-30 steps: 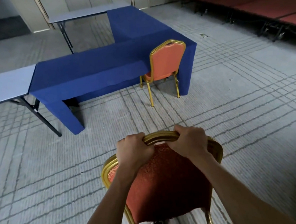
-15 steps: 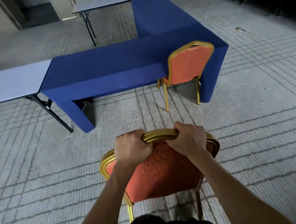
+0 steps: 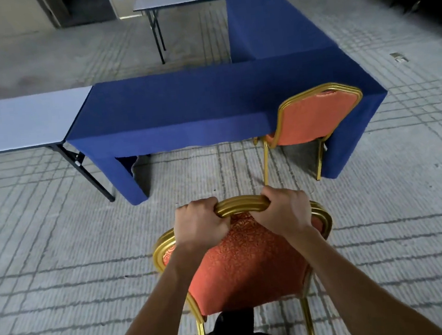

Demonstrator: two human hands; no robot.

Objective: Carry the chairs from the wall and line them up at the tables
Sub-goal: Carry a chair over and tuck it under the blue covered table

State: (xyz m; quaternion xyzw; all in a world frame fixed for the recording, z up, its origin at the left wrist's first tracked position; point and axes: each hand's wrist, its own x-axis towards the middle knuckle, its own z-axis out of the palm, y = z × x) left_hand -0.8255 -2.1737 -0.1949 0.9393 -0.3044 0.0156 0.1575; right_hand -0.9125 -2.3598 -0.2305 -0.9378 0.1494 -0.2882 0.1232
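Head cam, both hands locked on; left hand [image 3: 198,224] and right hand [image 3: 284,209] sit side by side w/ fingers curled over the gold top rail [image 3: 241,204] of the carried chair [image 3: 249,268], thumbs on the near side, rail clamped tight in both; chair's backrest faces the person, seat pointing fwd, so its front already aims at the tables; legs drop out of view at the bottom edge, can't tell if they're off the carpet.

Outward now; straight ahead, apart from the grip, runs the blue-draped table [image 3: 194,102], its long side lying left-to-right across the path; one placed chair [image 3: 315,119] is tucked in at the right end, ahead and to the right of the right hand.

Key relation, I'd say: the free stretch of table edge lies ahead and a bit left of the grip, just beside that placed chair; left hand is on that side, so the carry likely wants a slight leftward steer, back kept parallel to the table edge.
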